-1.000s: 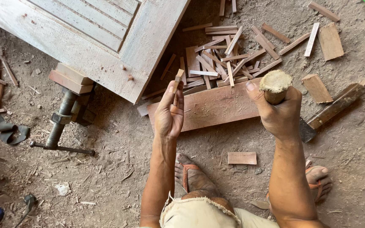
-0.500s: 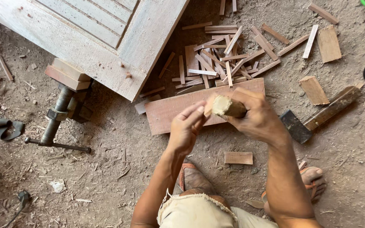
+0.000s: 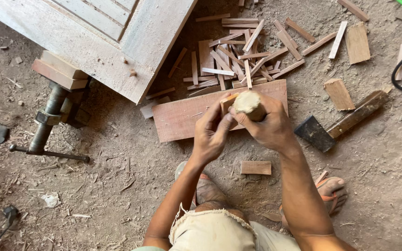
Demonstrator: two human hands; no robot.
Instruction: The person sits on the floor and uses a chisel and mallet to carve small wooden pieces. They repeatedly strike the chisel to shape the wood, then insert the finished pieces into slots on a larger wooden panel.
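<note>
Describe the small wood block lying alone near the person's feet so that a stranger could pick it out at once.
Start at the long reddish plank on the dirt floor below the scrap pile. Just below it, between the two sandalled feet, lies a small flat rectangular block. Unlike the scraps heaped above the plank, it lies alone on bare dirt.

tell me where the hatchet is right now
The hatchet lies on the dirt right of the right hand, just below a wood block.

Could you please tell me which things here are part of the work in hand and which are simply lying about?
In use: left hand on small wood piece; right hand gripping round-headed wooden tool; reddish board.

Lying about: hatchet, scrap pile, clamp, panelled door, small block.
</note>
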